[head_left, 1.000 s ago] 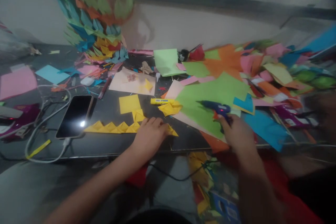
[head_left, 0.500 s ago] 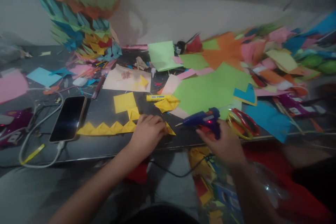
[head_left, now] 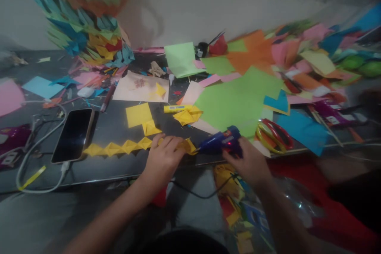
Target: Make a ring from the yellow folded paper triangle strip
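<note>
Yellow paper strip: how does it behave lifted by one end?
The yellow strip looks like folded paper, so probably light for its size. It's a long chain of small peaks, so likely to sag. They stand raised, so might crush if pinched.

Row of folded yellow paper peaks (head_left: pixel 128 147), set end to end, lying from nine toward three o'clock, partly hidden near its right end, dark blue glue gun (head_left: pixel 218 140) at its three-o'clock end, red light glowing, nozzle aimed between eight and nine o'clock
</note>
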A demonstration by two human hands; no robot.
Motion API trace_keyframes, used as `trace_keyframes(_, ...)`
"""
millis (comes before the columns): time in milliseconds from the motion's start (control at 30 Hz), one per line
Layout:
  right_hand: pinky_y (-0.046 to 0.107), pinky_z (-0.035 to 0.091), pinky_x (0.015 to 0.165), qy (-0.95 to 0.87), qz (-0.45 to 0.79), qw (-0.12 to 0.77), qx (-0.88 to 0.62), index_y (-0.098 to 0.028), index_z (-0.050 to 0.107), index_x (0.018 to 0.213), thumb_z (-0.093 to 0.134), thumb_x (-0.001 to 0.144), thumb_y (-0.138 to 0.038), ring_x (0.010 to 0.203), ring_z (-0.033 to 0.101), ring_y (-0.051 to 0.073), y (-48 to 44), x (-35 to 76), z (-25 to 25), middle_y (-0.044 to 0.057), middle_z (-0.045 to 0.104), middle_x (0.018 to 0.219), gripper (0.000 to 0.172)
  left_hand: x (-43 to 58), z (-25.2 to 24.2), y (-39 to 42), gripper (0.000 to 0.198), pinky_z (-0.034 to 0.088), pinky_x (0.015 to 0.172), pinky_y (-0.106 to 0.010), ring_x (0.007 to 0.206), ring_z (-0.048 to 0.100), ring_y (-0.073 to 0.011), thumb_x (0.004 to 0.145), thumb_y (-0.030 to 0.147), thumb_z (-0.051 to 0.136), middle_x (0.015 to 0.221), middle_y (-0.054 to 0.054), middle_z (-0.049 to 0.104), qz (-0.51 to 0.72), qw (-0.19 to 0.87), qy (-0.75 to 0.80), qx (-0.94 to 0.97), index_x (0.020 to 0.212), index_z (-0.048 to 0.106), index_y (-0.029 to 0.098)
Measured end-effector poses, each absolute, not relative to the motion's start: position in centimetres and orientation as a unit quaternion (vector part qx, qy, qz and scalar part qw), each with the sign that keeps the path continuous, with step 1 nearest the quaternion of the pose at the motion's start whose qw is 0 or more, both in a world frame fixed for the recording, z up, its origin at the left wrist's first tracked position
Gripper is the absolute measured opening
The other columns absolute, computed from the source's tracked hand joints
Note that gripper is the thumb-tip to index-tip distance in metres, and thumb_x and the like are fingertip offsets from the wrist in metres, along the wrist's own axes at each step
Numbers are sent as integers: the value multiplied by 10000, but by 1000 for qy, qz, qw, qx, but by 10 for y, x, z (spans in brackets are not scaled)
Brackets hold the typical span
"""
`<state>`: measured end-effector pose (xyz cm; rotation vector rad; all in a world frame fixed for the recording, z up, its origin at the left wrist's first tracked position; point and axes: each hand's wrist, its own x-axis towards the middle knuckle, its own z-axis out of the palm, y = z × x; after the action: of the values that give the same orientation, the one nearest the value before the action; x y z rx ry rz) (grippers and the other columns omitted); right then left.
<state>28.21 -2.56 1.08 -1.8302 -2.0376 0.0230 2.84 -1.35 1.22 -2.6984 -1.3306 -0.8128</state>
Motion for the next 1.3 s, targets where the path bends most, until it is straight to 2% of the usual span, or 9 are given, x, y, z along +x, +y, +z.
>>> trace_keyframes(300, 279, 407, 547, -742, -3, 191, -643, -229, 447, 760, 455, 793, -369, 638, 555, 187, -24, 284, 10, 22, 547, 691, 144, 28, 11, -13, 122, 345, 918, -372, 920, 572, -166, 851, 172, 564, 1017, 12, 668, -253, 16, -433, -865, 784, 642, 237)
trace_keyframes(667, 282, 382, 564, -754, -84, 169, -629, -227, 417, 730, 439, 833, -340, 672, 531, 189, -25, 292, 7, 30, 512, 698, 155, 27, 13, -13, 119, 330, 929, -385, 937, 570, -170, 848, 166, 572, 1055, 33, 678, -246, -1, -438, -865, 863, 649, 255)
trace_keyframes(1133, 275, 334, 545, -754, -131, 183, -618, -228, 386, 723, 425, 857, -319, 653, 509, 179, -16, 283, 11, 26, 504, 689, 166, 28, 8, -10, 71, 309, 910, -392, 904, 578, -195, 806, 159, 633, 1026, 31, 691, -274, -10, -434, -858, 810, 635, 230)
trace_keyframes(1300, 281, 356, 566, -768, -141, 189, -595, -222, 398, 742, 434, 856, -311, 665, 518, 189, -11, 279, 12, 38, 519, 701, 148, 29, 8, -11, 81, 300, 915, -394, 917, 580, -194, 816, 154, 622, 1035, 29, 688, -281, -21, -435, -855, 833, 632, 232)
